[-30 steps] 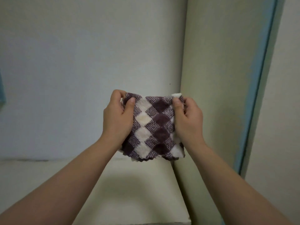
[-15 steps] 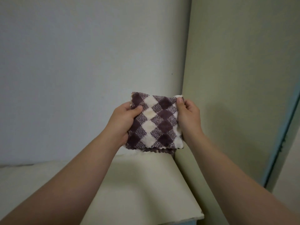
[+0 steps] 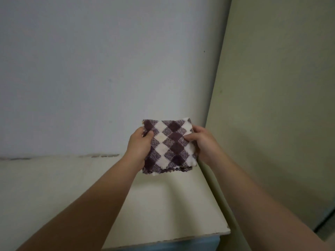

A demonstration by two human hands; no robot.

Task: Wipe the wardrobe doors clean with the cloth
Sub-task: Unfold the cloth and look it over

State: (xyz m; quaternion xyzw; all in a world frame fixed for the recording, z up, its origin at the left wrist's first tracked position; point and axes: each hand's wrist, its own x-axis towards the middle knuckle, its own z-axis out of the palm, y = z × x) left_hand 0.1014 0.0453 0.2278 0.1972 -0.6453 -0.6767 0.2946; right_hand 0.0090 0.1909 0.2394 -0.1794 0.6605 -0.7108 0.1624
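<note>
A folded cloth [image 3: 171,145] with a purple and white diamond check hangs in front of me, held between both hands. My left hand [image 3: 140,147] grips its left edge, thumb on the front. My right hand [image 3: 203,142] grips its right edge, thumb pressed on the front too. A tall pale greenish wardrobe panel [image 3: 275,109] rises on the right, just beside my right hand. The cloth is apart from the panel.
A cream cabinet top [image 3: 72,192] with a chipped front edge lies below the cloth, against a grey-white wall [image 3: 108,69]. A dark gap [image 3: 324,221] shows at the panel's lower right edge.
The view has shifted left and down, so the blue strip at the wardrobe's right edge has left the frame. Both hands have regripped the cloth lower on its sides.
</note>
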